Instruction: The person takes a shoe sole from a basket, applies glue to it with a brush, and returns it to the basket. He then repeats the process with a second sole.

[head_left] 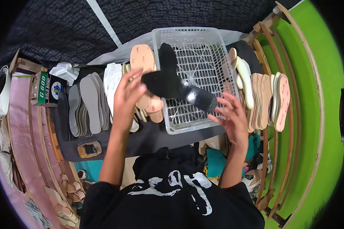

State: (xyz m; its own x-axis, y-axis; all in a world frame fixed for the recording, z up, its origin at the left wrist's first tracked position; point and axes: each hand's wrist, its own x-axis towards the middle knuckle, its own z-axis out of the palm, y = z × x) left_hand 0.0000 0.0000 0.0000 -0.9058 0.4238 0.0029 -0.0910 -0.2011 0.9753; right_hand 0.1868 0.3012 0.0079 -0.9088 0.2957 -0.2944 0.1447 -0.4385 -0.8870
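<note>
While both hands hold a black sole (179,89), a basket (197,42) sits behind, seemingly empty.
</note>
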